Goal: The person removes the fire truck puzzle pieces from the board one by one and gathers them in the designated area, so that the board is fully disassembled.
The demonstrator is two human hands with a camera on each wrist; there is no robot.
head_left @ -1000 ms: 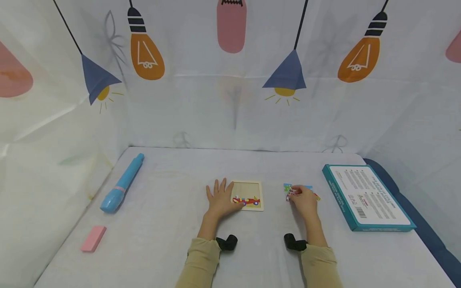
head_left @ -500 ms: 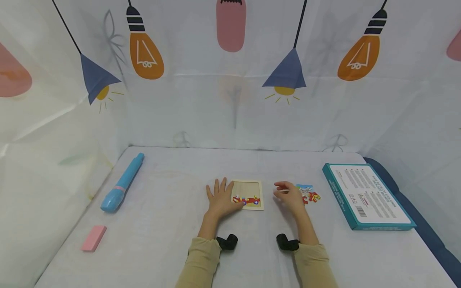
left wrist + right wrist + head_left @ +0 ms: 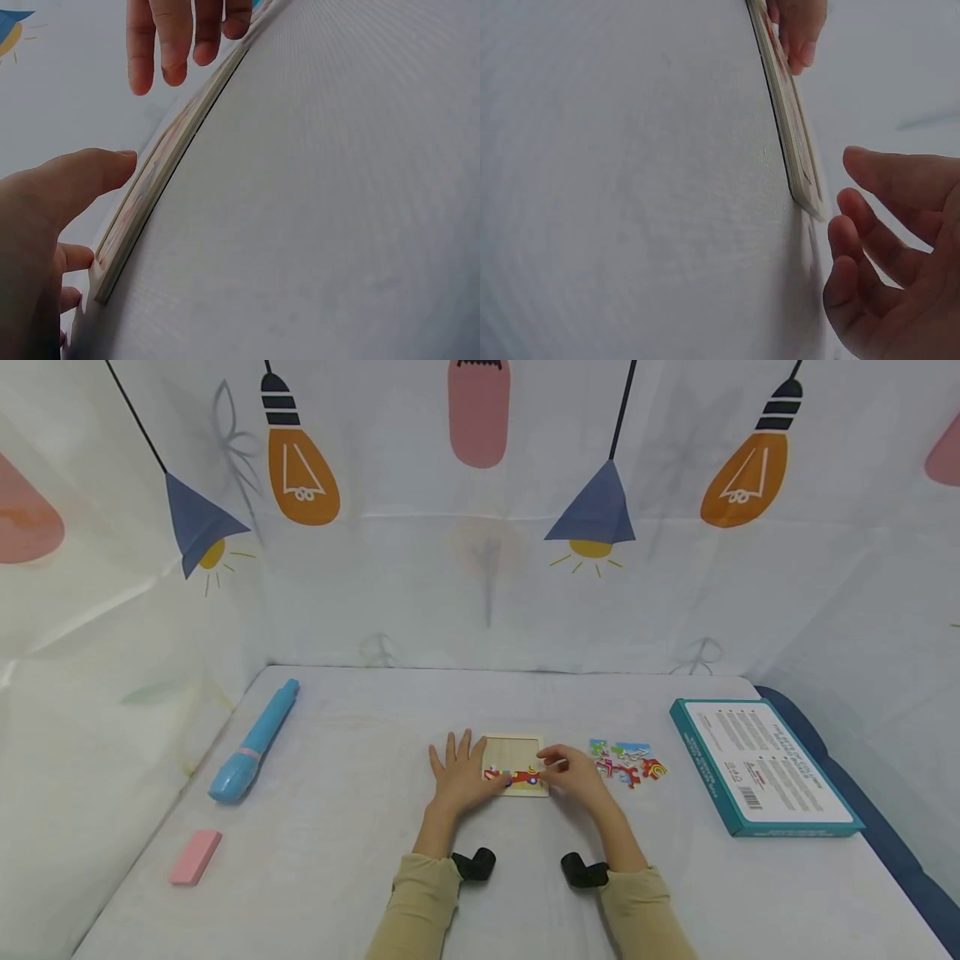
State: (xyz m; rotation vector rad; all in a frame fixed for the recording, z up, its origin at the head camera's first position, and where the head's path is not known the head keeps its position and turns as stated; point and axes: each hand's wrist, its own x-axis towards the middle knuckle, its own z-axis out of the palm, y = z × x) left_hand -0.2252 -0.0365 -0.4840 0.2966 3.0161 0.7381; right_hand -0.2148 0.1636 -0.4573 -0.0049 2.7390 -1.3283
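A shallow wooden puzzle tray (image 3: pixel 514 792) lies on the white table, with a red vehicle picture piece (image 3: pixel 522 777) along its near side. My left hand (image 3: pixel 459 781) rests at the tray's left edge, fingers spread and thumb reaching over the near corner. In the left wrist view, a fingertip (image 3: pixel 84 257) is right at the tray's edge. At the tray's right edge is my right hand (image 3: pixel 573 774), thumb and fingers loosely bent. The right wrist view shows a gap between thumb and fingers, with nothing visible in it. Several colourful puzzle pieces (image 3: pixel 633 762) lie beyond that hand.
A teal and white box (image 3: pixel 768 768) lies at the right. On the left are a blue wand-shaped object (image 3: pixel 257 739) and a pink block (image 3: pixel 196 857). A white curtain (image 3: pixel 420 593) printed with lamps stands behind the table.
My right hand has moved left from over the loose puzzle pieces to the tray's right edge, uncovering those pieces. The left hand and the tray have stayed in place.
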